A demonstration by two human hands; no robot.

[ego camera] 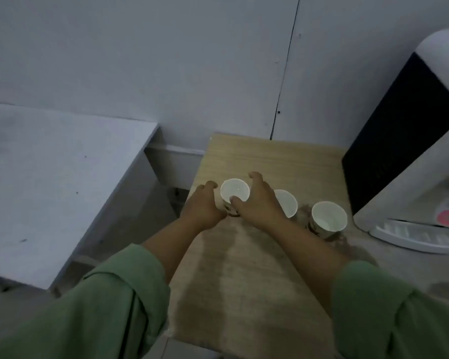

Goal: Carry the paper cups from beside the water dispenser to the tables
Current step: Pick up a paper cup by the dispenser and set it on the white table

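Observation:
Three white paper cups stand upright on a wooden table top (270,156), left of the water dispenser (410,156). Both hands close around the left cup (235,189). My left hand (202,207) presses its left side with curled fingers. My right hand (259,203) wraps its right side, thumb on the near rim, fingers spread behind. The middle cup (288,203) is partly hidden behind my right hand. The right cup (328,218) stands free, nearest the dispenser. All cups look empty.
A grey-white table (49,182) stands lower at the left, with a gap between it and the wooden top. A pale wall runs behind. The dispenser's drip tray (412,235) juts out at the right. Darker stains mark the near wood.

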